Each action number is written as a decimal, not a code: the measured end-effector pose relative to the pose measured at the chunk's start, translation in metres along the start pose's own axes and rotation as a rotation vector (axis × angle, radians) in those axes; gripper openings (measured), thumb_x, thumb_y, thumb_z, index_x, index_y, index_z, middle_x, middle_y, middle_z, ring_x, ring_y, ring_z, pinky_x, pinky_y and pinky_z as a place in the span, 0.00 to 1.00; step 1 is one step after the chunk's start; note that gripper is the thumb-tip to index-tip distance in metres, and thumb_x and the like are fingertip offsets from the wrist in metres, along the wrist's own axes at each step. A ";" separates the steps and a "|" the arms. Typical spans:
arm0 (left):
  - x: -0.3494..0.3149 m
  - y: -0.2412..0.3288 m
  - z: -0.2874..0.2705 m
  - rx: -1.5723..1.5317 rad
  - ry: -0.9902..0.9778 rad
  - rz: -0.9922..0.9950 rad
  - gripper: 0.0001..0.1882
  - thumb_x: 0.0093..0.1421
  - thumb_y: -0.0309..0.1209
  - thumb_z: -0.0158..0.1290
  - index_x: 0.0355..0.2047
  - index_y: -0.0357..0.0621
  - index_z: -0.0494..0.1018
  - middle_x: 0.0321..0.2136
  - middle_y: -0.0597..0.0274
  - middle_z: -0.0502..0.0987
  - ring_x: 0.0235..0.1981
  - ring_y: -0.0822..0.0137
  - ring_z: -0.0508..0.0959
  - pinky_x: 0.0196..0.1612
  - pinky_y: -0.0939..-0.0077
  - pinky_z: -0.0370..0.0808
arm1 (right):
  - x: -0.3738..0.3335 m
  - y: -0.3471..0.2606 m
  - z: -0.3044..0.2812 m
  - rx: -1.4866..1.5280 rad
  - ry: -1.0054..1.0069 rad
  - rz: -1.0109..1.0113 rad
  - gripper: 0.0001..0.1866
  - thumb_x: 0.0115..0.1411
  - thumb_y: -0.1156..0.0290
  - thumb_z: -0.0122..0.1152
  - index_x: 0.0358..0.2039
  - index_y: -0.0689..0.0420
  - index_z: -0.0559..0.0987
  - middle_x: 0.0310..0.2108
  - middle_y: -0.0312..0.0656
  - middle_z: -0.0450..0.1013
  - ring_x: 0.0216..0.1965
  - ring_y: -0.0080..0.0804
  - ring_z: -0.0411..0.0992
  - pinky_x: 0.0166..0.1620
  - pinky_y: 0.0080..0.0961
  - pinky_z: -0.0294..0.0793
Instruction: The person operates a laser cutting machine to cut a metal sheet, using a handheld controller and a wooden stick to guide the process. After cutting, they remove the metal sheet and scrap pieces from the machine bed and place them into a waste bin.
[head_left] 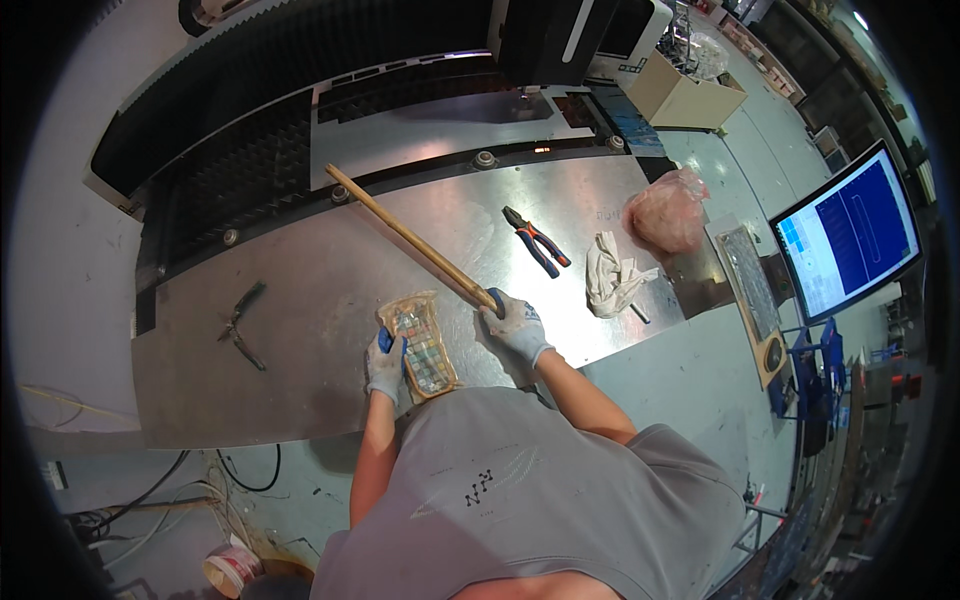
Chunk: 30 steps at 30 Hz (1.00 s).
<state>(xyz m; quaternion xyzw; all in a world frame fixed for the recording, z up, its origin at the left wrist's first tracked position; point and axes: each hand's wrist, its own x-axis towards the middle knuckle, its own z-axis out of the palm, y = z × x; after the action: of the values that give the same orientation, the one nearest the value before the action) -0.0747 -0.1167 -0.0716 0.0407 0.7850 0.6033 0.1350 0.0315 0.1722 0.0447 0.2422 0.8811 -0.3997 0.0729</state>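
Observation:
Both my hands wear pale gloves with blue patches. My right hand (518,328) is closed round the lower end of a long wooden stick (415,240), which slants away to the far left over the metal table (300,290). My left hand (386,364) grips the left edge of a flat rectangular keypad-like thing (428,350) in yellowish clear plastic, with a grid of coloured squares. It lies near the table's front edge, close to my body. Beyond my right hand rest pliers (538,242) with red and blue handles. A crumpled white cloth (612,278) sits to their right.
Dark-handled pliers (240,325) lie spread at the left. A pinkish plastic bag (670,210) stands at the back right, with a keyboard (748,280) and a lit monitor (850,235) beyond. Machine rails (485,160) border the table's far side. Cables (250,485) hang at the lower left.

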 end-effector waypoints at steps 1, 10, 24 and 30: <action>0.000 0.000 0.000 0.014 0.001 -0.046 0.21 0.69 0.41 0.64 0.50 0.32 0.81 0.39 0.51 0.85 0.39 0.62 0.83 0.47 0.64 0.80 | 0.000 0.000 0.000 0.004 -0.014 0.014 0.17 0.73 0.52 0.58 0.49 0.51 0.80 0.30 0.49 0.82 0.37 0.55 0.83 0.45 0.48 0.80; -0.003 0.008 -0.003 0.082 -0.018 -0.052 0.20 0.72 0.40 0.62 0.50 0.33 0.81 0.40 0.59 0.85 0.41 0.67 0.82 0.48 0.69 0.79 | 0.001 0.005 0.004 0.009 0.014 -0.019 0.17 0.73 0.52 0.57 0.48 0.51 0.81 0.29 0.47 0.82 0.36 0.54 0.83 0.44 0.47 0.80; -0.012 0.033 -0.001 0.031 0.022 -0.034 0.18 0.70 0.39 0.63 0.49 0.34 0.81 0.38 0.57 0.85 0.37 0.67 0.82 0.45 0.67 0.79 | -0.002 -0.002 -0.001 -0.010 0.015 -0.012 0.18 0.72 0.50 0.58 0.50 0.51 0.81 0.30 0.49 0.82 0.37 0.55 0.83 0.44 0.47 0.80; -0.008 0.019 0.002 0.067 0.045 0.000 0.16 0.70 0.38 0.63 0.47 0.35 0.82 0.36 0.56 0.85 0.36 0.66 0.82 0.43 0.66 0.79 | 0.000 0.002 0.002 -0.002 0.004 0.010 0.18 0.72 0.51 0.58 0.51 0.49 0.81 0.34 0.53 0.83 0.39 0.58 0.83 0.46 0.50 0.80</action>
<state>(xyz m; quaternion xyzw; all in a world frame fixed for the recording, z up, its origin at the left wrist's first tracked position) -0.0689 -0.1119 -0.0526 0.0317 0.8077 0.5772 0.1157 0.0324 0.1716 0.0420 0.2472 0.8804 -0.3980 0.0735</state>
